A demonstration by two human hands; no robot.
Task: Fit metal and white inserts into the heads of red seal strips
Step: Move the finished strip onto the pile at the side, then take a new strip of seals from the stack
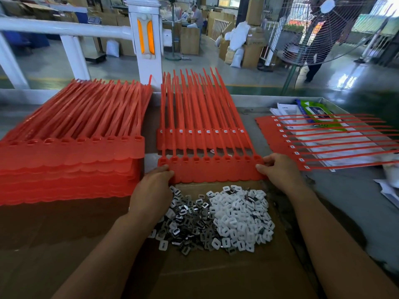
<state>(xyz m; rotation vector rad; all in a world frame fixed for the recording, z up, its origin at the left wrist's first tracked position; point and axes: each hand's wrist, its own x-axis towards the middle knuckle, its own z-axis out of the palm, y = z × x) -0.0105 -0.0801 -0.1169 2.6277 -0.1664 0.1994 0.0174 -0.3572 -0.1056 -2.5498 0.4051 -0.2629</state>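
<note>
We pinch the red strip sheet [212,172] with left hand [154,190] and right hand [278,169]; dragging it could scatter the insert pile [216,221] at lower centre.

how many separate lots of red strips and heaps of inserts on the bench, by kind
red seal strip lots: 4 (left stack, held sheet, lot behind it, right sheet)
metal insert heap: 1
white insert heap: 1
total: 6
</note>
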